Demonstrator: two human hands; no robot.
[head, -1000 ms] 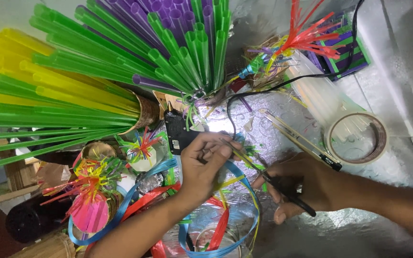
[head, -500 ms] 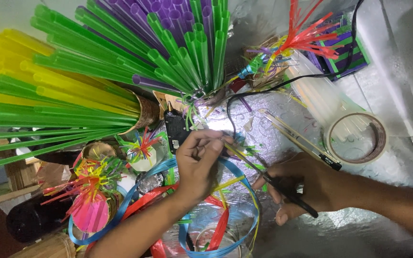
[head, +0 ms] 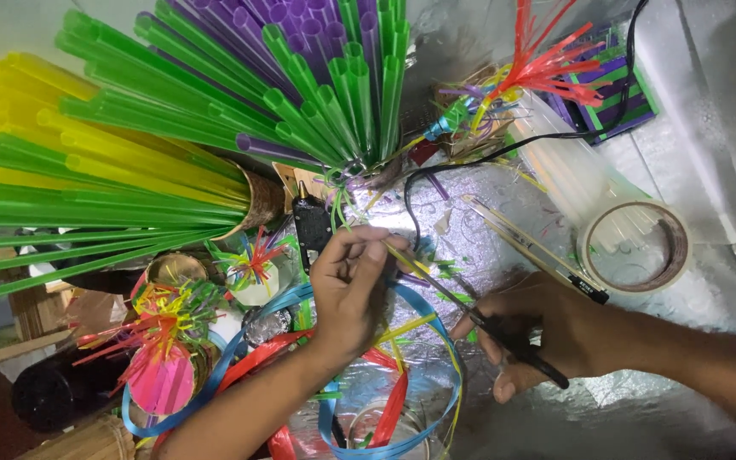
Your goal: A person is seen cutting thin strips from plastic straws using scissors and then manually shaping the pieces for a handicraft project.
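My left hand (head: 347, 294) pinches a thin yellowish straw strip (head: 423, 273) between thumb and fingertips, right beside a black glue gun (head: 310, 226) lying on the foil-covered table (head: 641, 409). The strip runs down and right toward my right hand (head: 555, 328). That hand is closed around a slim black tool (head: 526, 358), which may be scissors; its working end is hidden under the fingers. Blue ribbon loops (head: 440, 341) and red ribbon (head: 389, 409) lie under both hands.
Big fans of green, purple and yellow straws (head: 172, 111) fill the upper left. Cut-straw pom-poms (head: 163, 328) stand at the left. A tape roll (head: 636, 247), a clear flat stick (head: 526, 243), the black cord (head: 411, 192) and a purple-green woven mat (head: 615, 85) lie to the right.
My left hand has drawn a little up and left toward the glue gun, keeping the strip pinched. My right hand has barely moved.
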